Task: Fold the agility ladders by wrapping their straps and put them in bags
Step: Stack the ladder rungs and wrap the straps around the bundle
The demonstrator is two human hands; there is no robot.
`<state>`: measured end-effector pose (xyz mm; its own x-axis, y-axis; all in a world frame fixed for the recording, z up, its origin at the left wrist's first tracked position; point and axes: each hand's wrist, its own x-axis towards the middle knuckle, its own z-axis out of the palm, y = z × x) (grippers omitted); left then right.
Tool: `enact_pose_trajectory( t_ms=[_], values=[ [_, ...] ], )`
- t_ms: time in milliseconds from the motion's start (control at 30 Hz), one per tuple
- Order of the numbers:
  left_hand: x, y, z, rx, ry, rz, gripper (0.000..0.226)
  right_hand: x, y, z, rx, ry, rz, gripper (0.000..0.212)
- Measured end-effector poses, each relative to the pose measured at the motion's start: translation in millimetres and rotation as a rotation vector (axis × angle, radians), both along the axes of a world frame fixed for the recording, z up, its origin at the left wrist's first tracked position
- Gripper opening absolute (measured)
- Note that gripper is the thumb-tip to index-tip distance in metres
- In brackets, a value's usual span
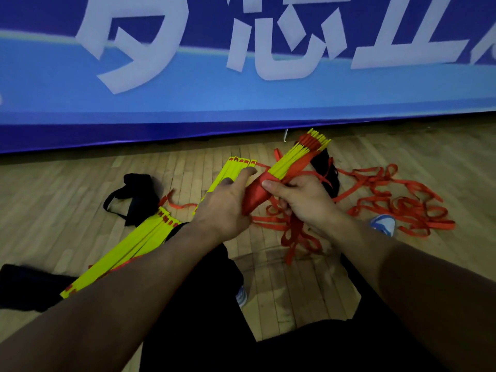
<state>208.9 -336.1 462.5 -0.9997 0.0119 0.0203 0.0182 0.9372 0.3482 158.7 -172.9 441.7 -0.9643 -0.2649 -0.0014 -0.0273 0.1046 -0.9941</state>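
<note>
Down at the bottom edge, dark trousers (209,312) and two bare forearms reach out over a pale wood-plank floor (295,285). The right hand (303,200) has its grip clenched around a bundle of flat yellow ladder rungs (292,159), thumb laid across a tight band of smooth red strap (255,194) wound round the bundle's near end, which tapers to a point. The left hand (228,202) is alongside, fingers fairly straight and touching that red wrap, its grip released as far as I can see. Loose red webbing (292,232) droops below the hands in soft loops. Left of the arms, a second stack of yellow rungs (128,248) lies flat on the floor, red tabs along its ends, and a third stack (230,170) lies just beyond the left hand. A black fabric bag (137,194) with a strap handle sits crumpled further left. To the right, a tangle of red strap (397,200) sprawls across the planks beside a blue-and-white shoe (383,224). Beyond everything, a blue banner (241,98) with big white characters.
</note>
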Motion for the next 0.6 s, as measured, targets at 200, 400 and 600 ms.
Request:
enact_pose_trajectory(
  t_ms=[200, 400, 600],
  values=[
    [-3, -14, 10, 0.704, -0.294, 0.04, 0.072, -7, 29, -11, 0.025, -0.098, 0.143, 0.018],
    [9, -7, 12, 0.413, -0.461, -0.113, 0.082, -4, 26, -19, -0.105, -0.176, 0.113, 0.025],
    [6, 5, -8, -0.023, -0.093, -0.073, 0.095, -7, 19, -13, 0.007, -0.055, 0.089, 0.032]
  ],
)
